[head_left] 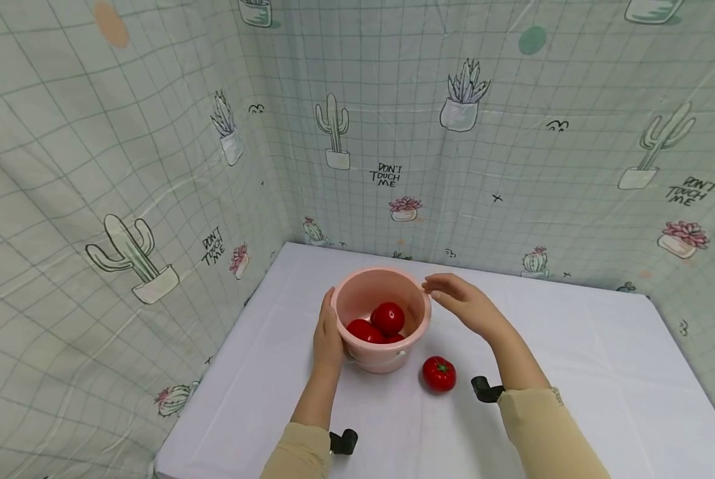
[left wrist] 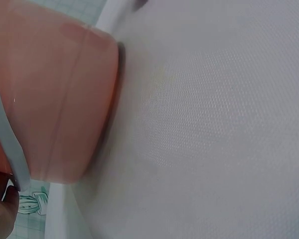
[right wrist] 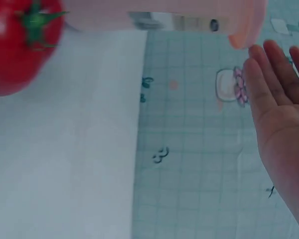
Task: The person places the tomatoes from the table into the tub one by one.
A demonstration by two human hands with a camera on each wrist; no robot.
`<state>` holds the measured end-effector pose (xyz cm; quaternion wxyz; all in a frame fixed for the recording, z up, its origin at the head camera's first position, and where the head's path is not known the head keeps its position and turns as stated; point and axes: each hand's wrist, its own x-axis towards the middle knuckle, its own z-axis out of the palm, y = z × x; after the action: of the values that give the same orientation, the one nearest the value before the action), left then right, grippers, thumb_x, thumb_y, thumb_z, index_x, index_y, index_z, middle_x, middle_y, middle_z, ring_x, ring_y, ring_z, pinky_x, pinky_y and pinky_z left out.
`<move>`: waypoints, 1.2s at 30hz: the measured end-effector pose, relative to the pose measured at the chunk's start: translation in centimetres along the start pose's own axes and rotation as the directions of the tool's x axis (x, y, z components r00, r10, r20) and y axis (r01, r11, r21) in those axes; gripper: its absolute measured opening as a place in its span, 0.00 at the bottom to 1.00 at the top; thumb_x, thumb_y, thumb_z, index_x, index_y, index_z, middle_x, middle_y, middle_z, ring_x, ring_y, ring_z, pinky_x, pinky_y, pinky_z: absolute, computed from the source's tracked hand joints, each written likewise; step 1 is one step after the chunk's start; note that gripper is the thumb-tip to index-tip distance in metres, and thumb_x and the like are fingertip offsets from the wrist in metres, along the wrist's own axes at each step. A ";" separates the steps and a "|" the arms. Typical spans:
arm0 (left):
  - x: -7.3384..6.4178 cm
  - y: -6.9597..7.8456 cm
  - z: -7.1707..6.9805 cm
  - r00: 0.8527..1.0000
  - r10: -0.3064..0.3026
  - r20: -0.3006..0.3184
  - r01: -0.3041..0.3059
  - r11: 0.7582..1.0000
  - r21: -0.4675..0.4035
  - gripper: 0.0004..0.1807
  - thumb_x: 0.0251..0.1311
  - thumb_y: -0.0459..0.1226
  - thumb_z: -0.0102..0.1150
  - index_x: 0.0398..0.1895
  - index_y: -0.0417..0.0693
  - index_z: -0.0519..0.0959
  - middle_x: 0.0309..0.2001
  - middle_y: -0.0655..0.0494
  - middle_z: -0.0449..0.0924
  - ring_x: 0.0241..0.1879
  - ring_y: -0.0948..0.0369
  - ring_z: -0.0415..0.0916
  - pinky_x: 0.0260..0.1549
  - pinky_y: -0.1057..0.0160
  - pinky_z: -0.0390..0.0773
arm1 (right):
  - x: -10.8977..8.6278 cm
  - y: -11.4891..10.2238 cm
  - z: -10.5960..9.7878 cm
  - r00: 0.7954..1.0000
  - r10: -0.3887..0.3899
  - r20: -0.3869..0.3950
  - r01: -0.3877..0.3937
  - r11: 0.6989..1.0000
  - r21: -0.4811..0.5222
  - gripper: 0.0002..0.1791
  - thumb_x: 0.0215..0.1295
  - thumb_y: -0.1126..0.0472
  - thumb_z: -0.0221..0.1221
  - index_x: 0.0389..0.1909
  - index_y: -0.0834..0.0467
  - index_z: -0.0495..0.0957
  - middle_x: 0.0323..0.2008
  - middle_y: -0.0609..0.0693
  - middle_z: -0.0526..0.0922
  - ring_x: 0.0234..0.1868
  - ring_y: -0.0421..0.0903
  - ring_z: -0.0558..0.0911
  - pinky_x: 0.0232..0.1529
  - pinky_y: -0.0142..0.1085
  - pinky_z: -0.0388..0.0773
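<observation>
A pink bucket point(head_left: 381, 356) with a pale handle point(left wrist: 9, 142) stands on the table; red tomatoes point(head_left: 388, 319) lie inside it, one partly hidden by the near rim. My left hand point(head_left: 329, 336) rests along the bucket's left wall, its fingers reaching up to the rim. In the left wrist view only a bit of that hand shows, beside the handle. My right hand point(head_left: 467, 303) is at the right rim with fingers extended, fingertips right at the edge; its palm shows in the right wrist view. A single tomato point(head_left: 439, 374) with a green stem sits outside, right of the bucket.
A white cloth point(head_left: 573, 359) covers the table. Grid-patterned curtains point(head_left: 417, 153) with cactus drawings hang behind and at the sides. Black mounts point(head_left: 486, 390) are strapped at both wrists, below beige sleeves.
</observation>
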<state>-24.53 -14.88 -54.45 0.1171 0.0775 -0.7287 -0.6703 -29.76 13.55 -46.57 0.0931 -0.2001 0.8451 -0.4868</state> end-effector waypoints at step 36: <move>0.0 -0.4 0.1 1.000 -0.005 0.000 0.005 1.000 -0.024 0.25 0.71 0.65 0.30 0.70 0.87 0.59 0.72 0.78 0.61 0.76 0.65 0.55 0.74 0.47 0.58 | -6.2 9.3 6.7 0.968 0.208 0.140 -0.205 0.978 -0.033 0.35 0.56 0.45 0.69 0.66 0.42 0.71 0.65 0.46 0.74 0.65 0.52 0.70 0.62 0.53 0.74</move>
<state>-24.56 -14.83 -54.81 0.1162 0.0779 -0.7206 -0.6791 -24.16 15.09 -58.18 0.2018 -0.1462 0.8569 -0.4512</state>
